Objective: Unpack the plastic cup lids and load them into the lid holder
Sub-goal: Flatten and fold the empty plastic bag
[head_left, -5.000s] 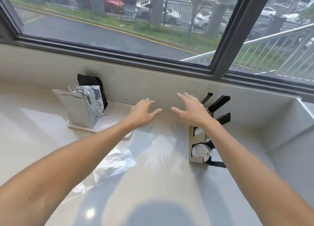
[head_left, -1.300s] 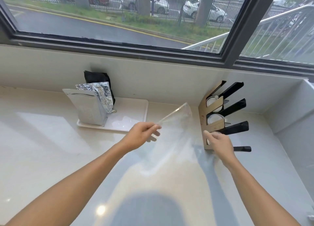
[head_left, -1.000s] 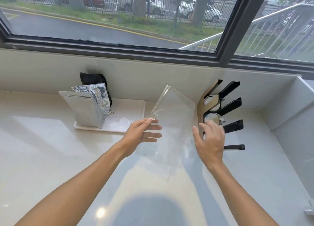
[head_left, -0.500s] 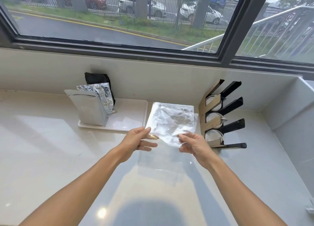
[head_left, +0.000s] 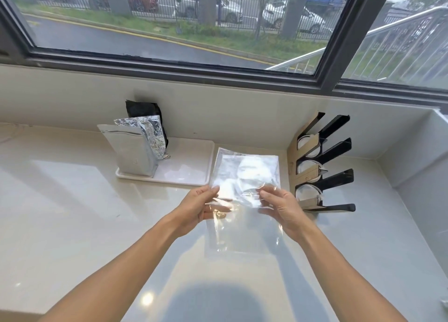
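Observation:
A clear, empty plastic bag [head_left: 244,176] is stretched flat between both hands above the pale counter. My left hand [head_left: 197,206] pinches its left edge and my right hand [head_left: 281,207] pinches its right edge; the bag's lower part hangs down between my wrists. The lid holder [head_left: 322,166], cardboard-brown with black slanted arms, stands at the right by the wall. White round lids [head_left: 306,192] sit in its slots.
A white tray [head_left: 186,169] at the back left carries a silver pouch [head_left: 132,152], crumpled foil and a black bag [head_left: 143,108]. The window ledge wall runs behind; a raised wall closes off the right side.
Both hands were empty five seconds ago. Since then the left hand lifted the clear bag, the right hand left the holder and took its other edge, and the bag is now spread flat.

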